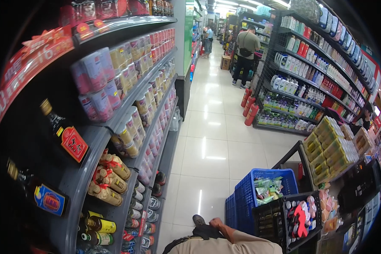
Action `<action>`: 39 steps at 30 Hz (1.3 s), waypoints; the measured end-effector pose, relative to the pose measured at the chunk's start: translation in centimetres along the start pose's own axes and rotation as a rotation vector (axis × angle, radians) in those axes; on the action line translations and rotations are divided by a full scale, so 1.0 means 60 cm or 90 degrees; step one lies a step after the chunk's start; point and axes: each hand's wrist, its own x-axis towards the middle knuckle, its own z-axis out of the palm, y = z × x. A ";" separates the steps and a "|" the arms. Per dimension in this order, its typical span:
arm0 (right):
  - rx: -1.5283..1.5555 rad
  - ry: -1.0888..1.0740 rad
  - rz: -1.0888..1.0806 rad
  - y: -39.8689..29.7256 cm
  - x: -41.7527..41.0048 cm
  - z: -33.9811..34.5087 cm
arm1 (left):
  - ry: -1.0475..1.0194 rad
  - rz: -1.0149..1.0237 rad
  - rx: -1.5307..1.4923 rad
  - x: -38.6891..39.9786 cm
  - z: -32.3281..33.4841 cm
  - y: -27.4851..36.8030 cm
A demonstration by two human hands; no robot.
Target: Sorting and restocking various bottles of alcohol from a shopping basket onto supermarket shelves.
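My right hand (216, 222) hangs low in front of me at the bottom middle, over the tiled floor, its fingers curled; whether anything is inside them cannot be made out. A blue plastic crate (241, 187) with tubes and packets in it stands to the right of this hand, apart from it. On the left, shelves hold a dark bottle with a red label (73, 143), one with a blue label (49, 199), paper-wrapped bottles (112, 185) and stacked cans (98, 68). My left hand is out of view.
A tiled aisle (206, 127) runs ahead. Red fire extinguishers (251, 114) stand by a shelf of toiletry bottles (304, 70). A person (247, 41) stands beside shelving, another (208, 36) farther off. A black crate (287, 219) and stacked drink cans (333, 149) are at the right.
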 end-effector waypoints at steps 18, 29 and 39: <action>-0.269 -0.187 -0.194 -0.007 0.218 -0.147 | 0.154 0.030 0.108 0.178 0.137 0.057; -0.313 -0.100 -0.125 -0.146 0.130 -0.116 | 0.153 -0.203 0.338 0.272 0.139 0.269; -0.116 0.064 -0.020 -0.123 0.071 -0.095 | 0.202 -0.198 0.425 0.261 0.118 0.283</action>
